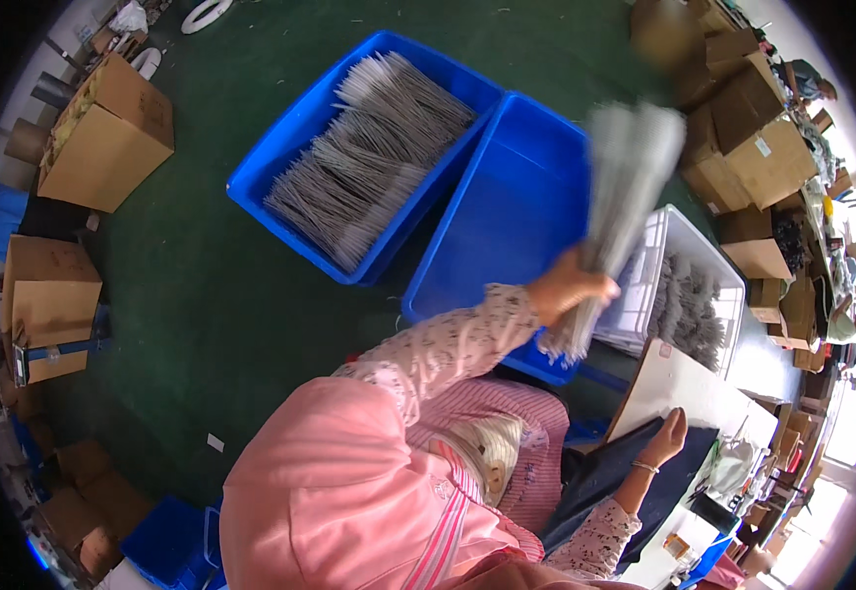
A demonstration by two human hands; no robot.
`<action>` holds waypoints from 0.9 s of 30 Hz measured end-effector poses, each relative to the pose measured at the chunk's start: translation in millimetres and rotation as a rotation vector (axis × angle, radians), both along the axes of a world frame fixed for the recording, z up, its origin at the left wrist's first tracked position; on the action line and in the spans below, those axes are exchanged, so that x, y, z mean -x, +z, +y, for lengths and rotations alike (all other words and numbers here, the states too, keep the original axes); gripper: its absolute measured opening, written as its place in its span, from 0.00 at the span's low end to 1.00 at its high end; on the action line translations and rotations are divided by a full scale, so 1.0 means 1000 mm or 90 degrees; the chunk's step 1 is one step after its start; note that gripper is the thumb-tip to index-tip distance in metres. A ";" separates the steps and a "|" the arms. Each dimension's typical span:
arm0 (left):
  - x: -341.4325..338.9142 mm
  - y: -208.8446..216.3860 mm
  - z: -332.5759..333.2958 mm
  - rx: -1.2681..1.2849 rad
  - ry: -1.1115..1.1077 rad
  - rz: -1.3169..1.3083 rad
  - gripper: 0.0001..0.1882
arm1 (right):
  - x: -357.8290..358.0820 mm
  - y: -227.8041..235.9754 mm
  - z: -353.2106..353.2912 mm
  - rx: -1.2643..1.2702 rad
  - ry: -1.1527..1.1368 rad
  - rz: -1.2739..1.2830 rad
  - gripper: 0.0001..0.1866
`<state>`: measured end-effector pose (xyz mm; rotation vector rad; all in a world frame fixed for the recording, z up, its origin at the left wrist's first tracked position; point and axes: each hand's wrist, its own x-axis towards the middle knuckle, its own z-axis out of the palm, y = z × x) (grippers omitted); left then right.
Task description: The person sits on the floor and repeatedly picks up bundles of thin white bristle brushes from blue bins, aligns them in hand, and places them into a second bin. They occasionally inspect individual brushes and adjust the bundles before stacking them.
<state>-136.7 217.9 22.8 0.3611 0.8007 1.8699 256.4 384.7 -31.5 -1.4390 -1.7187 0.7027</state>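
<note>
My left hand (571,287) is wrapped round the lower part of a bundle of thin grey wire stems (617,197) with pale, brush-like ends. The bundle is blurred and stands nearly upright over the right side of a blue tub (495,202), whose bare bottom shows. To the left, similar stems (369,147) lie in piles in another blue tub (251,192). My right hand (666,438) is closed above a dark cloth (595,501) at the white tabletop (664,388). I cannot see whether anything is inside its fingers.
A white crate (738,295) with grey bristly bundles (689,313) stands beyond the tabletop. Cardboard boxes (103,138) line the left side, and more boxes (758,147) are stacked at right. Another blue container (167,541) is at lower left, on the green floor (202,324).
</note>
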 end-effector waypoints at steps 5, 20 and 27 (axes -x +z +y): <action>0.108 -0.090 -0.051 0.245 0.440 0.034 0.27 | 0.075 0.004 -0.035 -0.115 0.177 -0.320 0.19; 0.320 -0.205 -0.094 0.870 0.651 -0.135 0.43 | 0.090 -0.007 -0.050 -0.229 0.210 -0.536 0.37; 0.364 -0.231 -0.061 0.990 0.535 -0.101 0.57 | 0.100 0.000 -0.053 -0.217 0.219 -0.551 0.40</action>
